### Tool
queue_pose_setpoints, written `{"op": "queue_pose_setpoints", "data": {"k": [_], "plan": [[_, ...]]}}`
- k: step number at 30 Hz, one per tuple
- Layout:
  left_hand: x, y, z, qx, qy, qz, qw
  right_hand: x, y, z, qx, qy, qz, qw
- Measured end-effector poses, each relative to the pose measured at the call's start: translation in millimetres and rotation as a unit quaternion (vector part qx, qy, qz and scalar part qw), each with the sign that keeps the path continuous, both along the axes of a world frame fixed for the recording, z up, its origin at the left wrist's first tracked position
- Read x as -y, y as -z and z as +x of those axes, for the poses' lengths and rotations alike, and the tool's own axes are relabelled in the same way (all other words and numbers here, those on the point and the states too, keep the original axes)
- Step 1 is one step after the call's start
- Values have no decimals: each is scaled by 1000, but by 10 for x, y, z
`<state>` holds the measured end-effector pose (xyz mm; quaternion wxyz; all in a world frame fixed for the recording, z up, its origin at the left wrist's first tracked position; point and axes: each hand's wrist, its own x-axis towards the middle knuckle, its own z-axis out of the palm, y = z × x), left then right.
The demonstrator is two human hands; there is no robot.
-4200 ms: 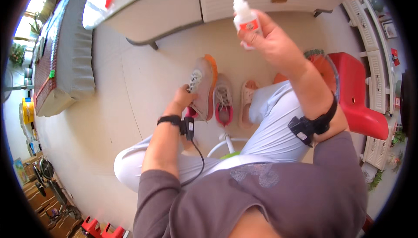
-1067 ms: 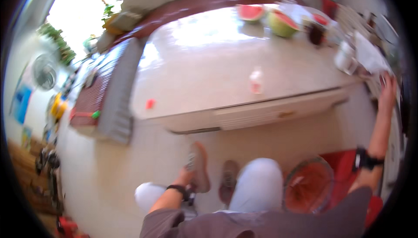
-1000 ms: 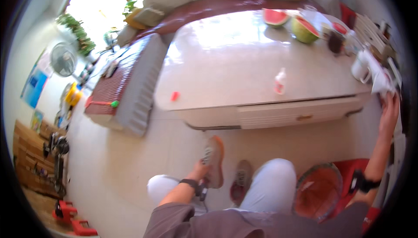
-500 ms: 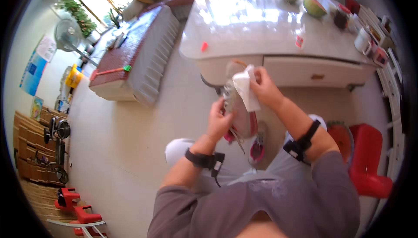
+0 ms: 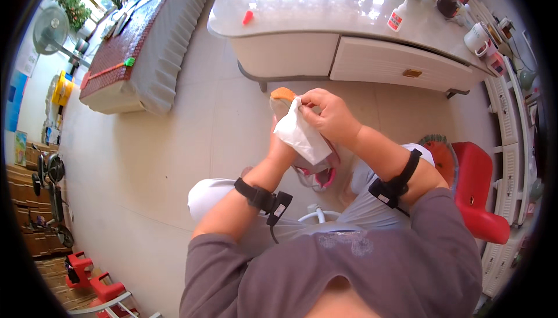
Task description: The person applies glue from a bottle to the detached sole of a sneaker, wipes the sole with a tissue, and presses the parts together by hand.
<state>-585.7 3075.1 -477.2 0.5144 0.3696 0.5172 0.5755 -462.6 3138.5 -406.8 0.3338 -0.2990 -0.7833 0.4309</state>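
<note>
A grey and pink sneaker (image 5: pixel 283 93) with an orange toe tip is held up in front of me, above the floor. My left hand (image 5: pixel 281 148) grips it from the left side, its fingers mostly hidden behind a white tissue (image 5: pixel 302 136). My right hand (image 5: pixel 332 114) pinches the top corner of that tissue close to the toe. The tissue hangs down over the middle of the shoe, and the pink-lined opening shows below it.
A white table (image 5: pixel 279 27) stands ahead, bearing a red cap (image 5: pixel 248 17), a small white bottle with a red label (image 5: pixel 397 18) and a mug (image 5: pixel 476 38). A red stool (image 5: pixel 472 184) is at my right. A covered bench (image 5: pixel 139 56) stands far left.
The shoe has been turned in my left hand, so its laces no longer show and the orange toe tip does. My right hand still holds the tissue. The whole view has shifted.
</note>
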Motion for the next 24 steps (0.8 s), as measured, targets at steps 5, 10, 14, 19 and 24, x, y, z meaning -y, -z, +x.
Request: {"op": "queue_pose_setpoints", "data": {"k": [5,10,14,19,24], "plan": [[7,-224,51,-121,81,20,989,-215,39,180,-49,32,-280,958],[15,-318,183,-29,-19,11,999,-68,43,210,-144,93,-335,926],[36,-350,256,16,-87,2,996,246,273,202,-40,22,32,998],[-87,-432,-29,29,-137,-27,990,317,103,290,57,37,262,963],[-110,-440,-510,-62,-211,40,975,223,297,294,77,-79,-299,948]]}}
